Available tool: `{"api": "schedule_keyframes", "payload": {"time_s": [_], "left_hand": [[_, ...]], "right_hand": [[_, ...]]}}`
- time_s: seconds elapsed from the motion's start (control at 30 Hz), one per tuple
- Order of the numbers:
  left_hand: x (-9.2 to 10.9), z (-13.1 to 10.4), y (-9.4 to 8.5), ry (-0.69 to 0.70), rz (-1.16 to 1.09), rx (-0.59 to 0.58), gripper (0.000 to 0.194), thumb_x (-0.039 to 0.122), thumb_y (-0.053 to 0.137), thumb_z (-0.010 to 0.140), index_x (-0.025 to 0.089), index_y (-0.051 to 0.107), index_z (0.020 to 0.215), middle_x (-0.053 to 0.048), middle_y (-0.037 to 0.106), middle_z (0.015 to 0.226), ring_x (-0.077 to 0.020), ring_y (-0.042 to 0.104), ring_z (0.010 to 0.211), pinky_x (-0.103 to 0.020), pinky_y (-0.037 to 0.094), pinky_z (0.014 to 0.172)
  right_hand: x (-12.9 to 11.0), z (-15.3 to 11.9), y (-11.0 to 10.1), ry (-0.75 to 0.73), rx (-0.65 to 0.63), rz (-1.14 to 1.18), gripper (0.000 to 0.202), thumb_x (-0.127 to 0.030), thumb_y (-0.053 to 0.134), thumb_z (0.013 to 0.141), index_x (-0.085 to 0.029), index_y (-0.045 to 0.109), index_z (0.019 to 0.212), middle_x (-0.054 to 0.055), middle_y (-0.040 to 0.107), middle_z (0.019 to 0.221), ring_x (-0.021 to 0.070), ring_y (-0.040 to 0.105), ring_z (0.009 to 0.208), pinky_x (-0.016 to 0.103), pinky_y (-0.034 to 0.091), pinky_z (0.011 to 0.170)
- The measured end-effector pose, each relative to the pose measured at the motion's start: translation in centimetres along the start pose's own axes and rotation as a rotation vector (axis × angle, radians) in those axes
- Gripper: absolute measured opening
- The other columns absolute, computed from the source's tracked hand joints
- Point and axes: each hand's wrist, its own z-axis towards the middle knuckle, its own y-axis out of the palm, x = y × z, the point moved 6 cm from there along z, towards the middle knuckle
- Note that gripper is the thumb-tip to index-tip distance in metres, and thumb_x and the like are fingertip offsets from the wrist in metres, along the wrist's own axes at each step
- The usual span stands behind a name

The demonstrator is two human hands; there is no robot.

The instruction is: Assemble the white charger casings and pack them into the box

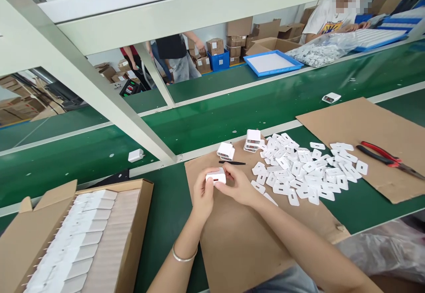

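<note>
Between my two hands is a small white charger (215, 176), with a dark slot in the end that faces me. The fingers of my left hand (203, 191) grip it from the left, and my right hand (236, 182) pinches its right side. Just beyond my hands lie a black tweezers-like tool (232, 163) and a small stack of white chargers (226, 151). A taller stack of chargers (253, 140) stands to the right of it. Many loose white slotted plates (299, 169) are heaped to the right of my right hand.
Brown cardboard (245, 235) covers the green bench under my hands. An open carton (133, 240) of white chargers stands at left. Red-handled pliers (388, 158) lie on another cardboard sheet (361, 129). Single chargers sit on the green belt (206, 116). Beyond are a blue tray (274, 63) and several people.
</note>
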Motion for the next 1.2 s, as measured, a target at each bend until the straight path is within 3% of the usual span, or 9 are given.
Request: {"api": "schedule_keyframes", "payload": {"time_s": [0.13,0.37,0.63,0.77,0.93,1.2], "left_hand": [[0.3,0.0,0.0,0.031,-0.004,-0.004,0.033,0.044,0.043,0.104,0.021,0.067,0.109,-0.009,0.07,0.105,-0.0202,0.065,0.093,-0.029,0.052,0.075],[0.6,0.0,0.2,0.072,-0.03,-0.003,0.031,0.042,0.045,0.103,0.022,0.067,0.109,-0.007,0.066,0.096,-0.0179,0.061,0.082,-0.028,0.049,0.071],[0.8,-0.3,0.5,0.07,-0.08,-0.028,0.031,0.041,0.043,0.104,0.023,0.067,0.112,-0.007,0.067,0.099,-0.0178,0.061,0.083,-0.028,0.049,0.071],[0.8,-0.3,0.6,0.027,-0.064,-0.068,0.035,0.045,0.04,0.105,0.023,0.065,0.116,-0.009,0.066,0.108,-0.0207,0.062,0.093,-0.032,0.051,0.078],[0.8,-0.4,0.9,0.004,-0.039,-0.105,0.045,0.055,0.038,0.102,0.023,0.062,0.121,-0.012,0.066,0.118,-0.0258,0.063,0.106,-0.039,0.052,0.09],[1.3,-0.1,0.9,0.041,-0.046,-0.088,0.036,0.048,0.044,0.103,0.024,0.065,0.119,-0.009,0.069,0.113,-0.0224,0.065,0.099,-0.034,0.052,0.085]], "right_hand": [[-0.8,-0.2,0.0,-0.021,-0.007,0.077,0.036,-0.039,0.07,0.085,-0.022,0.04,0.076,-0.005,0.042,0.073,0.0127,0.041,0.07,0.027,0.033,0.064],[-0.6,-0.2,0.1,-0.011,-0.001,0.017,0.025,-0.037,0.062,0.089,-0.022,0.044,0.08,-0.003,0.048,0.079,0.0142,0.044,0.073,0.029,0.035,0.066],[-0.4,-0.2,-0.4,-0.091,0.098,0.051,0.032,-0.036,0.07,0.081,-0.022,0.043,0.074,-0.005,0.041,0.069,0.0125,0.038,0.065,0.027,0.03,0.059],[-0.3,-0.1,-0.5,-0.111,0.05,0.063,0.032,-0.04,0.066,0.086,-0.021,0.042,0.075,-0.004,0.04,0.072,0.0129,0.037,0.067,0.028,0.029,0.061],[0.7,0.1,-0.4,-0.009,-0.015,0.083,0.037,-0.053,0.052,0.094,-0.021,0.043,0.076,-0.003,0.038,0.073,0.0139,0.036,0.067,0.029,0.029,0.061],[1.1,0.2,-0.3,0.016,-0.048,0.088,0.037,-0.053,0.053,0.093,-0.021,0.043,0.077,-0.002,0.04,0.076,0.0144,0.037,0.069,0.029,0.03,0.062]]}}
